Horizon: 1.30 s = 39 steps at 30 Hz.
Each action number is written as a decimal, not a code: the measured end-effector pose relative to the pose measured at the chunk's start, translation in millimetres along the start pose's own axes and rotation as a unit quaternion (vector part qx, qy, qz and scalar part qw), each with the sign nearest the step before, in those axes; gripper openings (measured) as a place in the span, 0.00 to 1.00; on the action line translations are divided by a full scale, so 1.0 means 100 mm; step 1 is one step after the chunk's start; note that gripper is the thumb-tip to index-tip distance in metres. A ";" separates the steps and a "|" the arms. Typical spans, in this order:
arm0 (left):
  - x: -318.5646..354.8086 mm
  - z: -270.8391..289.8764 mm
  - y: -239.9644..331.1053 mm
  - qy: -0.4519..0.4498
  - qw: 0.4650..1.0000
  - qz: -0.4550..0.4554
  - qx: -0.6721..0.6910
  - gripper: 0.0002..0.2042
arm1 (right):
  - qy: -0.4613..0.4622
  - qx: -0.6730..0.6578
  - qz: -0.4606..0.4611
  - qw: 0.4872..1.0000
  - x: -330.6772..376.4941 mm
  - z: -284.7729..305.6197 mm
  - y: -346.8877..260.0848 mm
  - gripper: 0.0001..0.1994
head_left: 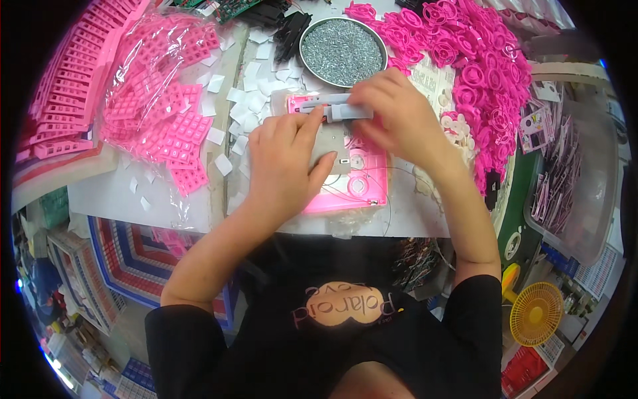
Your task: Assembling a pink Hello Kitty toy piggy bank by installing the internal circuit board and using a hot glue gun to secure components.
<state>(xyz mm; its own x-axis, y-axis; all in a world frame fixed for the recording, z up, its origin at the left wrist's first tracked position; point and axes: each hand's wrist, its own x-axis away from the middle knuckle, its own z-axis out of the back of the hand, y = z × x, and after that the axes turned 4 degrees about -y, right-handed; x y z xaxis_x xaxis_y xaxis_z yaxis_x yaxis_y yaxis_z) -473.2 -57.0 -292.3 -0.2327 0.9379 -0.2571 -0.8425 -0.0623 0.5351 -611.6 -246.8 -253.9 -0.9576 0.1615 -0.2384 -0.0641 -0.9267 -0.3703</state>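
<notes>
The pink casing point(325, 203) lies centrally at the table's near side. Left hand point(282, 156), thumb spread, index touching the grey strip point(349, 112) at the far end: hold steady, ideally level. Right hand point(399, 116) blurred; grip cannot be told.

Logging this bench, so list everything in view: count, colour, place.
Casing: one, pink, beneath the hands
Strip: one, grey, at the hands
Bowl: one, silver, far centre
Metal bits: many, silver, in bowl
Paper slips: many, white, left of casing
Button sheets: many, pink, left
Frames: many, pink, far left
Rings: many, pink, right
Bin: one, clear, far right
Fan: one, yellow, lower right
Crates: stacked, count unclear, blue-red-white, lower left
Left hand: one, bare, over casing
Right hand: one, bare, at strip
</notes>
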 end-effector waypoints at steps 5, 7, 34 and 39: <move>0.02 -0.01 0.04 -0.011 1.000 0.006 -0.011 0.32 | 0.131 0.089 -0.021 0.987 0.19 -0.35 -0.11 0.16; -0.03 0.02 0.05 0.009 1.000 -0.007 -0.029 0.29 | 0.058 0.011 -0.065 0.996 0.12 -0.23 -0.06 0.18; -1.49 -0.07 -0.46 -0.024 0.979 -0.147 -0.140 0.08 | 0.102 -0.535 0.050 0.837 -0.35 0.81 0.13 0.24; -0.86 0.13 -0.06 0.016 0.985 -0.172 -0.003 0.03 | 0.270 -0.583 -0.023 0.766 -0.13 0.42 -0.05 0.19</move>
<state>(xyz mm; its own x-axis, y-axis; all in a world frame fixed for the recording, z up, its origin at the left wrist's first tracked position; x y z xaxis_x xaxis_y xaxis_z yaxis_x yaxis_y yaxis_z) -442.0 -132.7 -262.9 0.0519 0.8926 -0.4479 -0.8774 0.2550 0.4065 -610.3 -258.7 -211.2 -0.6860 0.5934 -0.4210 0.5009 -0.0345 -0.8648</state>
